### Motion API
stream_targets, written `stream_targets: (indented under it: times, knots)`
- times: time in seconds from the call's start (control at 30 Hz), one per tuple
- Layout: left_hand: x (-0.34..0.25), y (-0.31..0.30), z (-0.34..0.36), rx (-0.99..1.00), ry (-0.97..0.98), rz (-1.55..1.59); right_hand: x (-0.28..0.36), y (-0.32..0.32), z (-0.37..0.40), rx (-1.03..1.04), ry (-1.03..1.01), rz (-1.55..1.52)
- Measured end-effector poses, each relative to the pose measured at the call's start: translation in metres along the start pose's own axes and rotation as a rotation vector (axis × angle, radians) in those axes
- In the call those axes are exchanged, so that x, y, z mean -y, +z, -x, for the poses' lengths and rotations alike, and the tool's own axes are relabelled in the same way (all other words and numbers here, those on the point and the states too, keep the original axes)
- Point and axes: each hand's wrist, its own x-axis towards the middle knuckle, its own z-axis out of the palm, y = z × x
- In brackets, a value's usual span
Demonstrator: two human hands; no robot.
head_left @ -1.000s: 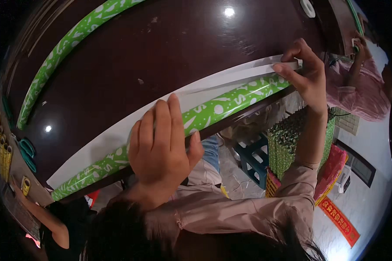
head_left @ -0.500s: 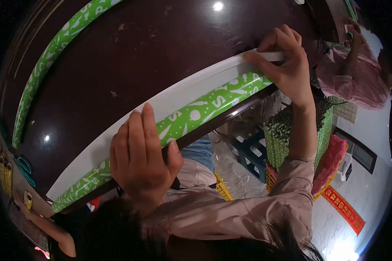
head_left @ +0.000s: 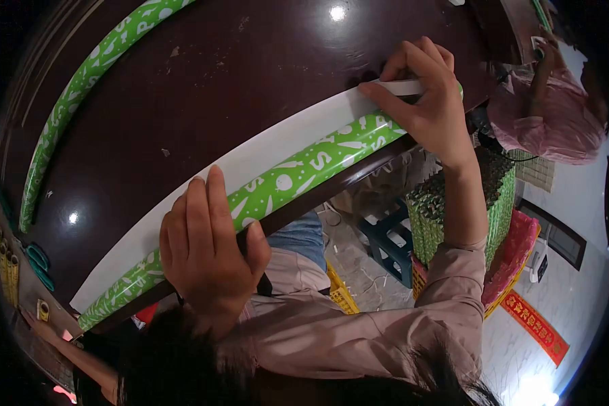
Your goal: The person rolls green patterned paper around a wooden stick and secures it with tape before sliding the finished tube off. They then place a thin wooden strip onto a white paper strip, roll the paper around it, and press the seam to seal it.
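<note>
A green printed roll with a white strip of its sheet showing along the far side lies at the near edge of the dark table. My left hand rests across roll and strip, its fingers stretched out and the thumb apart. At the roll's right part, my right hand pinches the white edge between thumb and fingers. The roll's underside is hidden.
Another green printed roll curves along the far left of the dark table. Green-handled scissors lie left. Co-workers' arms show at lower left and upper right. Below right are a stool and stacked green rolls.
Both my hands have shifted slightly left. The left still lies flat on the roll and the right still pinches the white edge.
</note>
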Motion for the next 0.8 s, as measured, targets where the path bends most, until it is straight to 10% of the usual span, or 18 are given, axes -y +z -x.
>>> stream_targets:
  times: [0.8]
  knots:
    - [-0.111, 0.050, -0.092, -0.279, 0.093, 0.116, -0.003, 0.009, 0.000, -0.066, -0.016, -0.036]
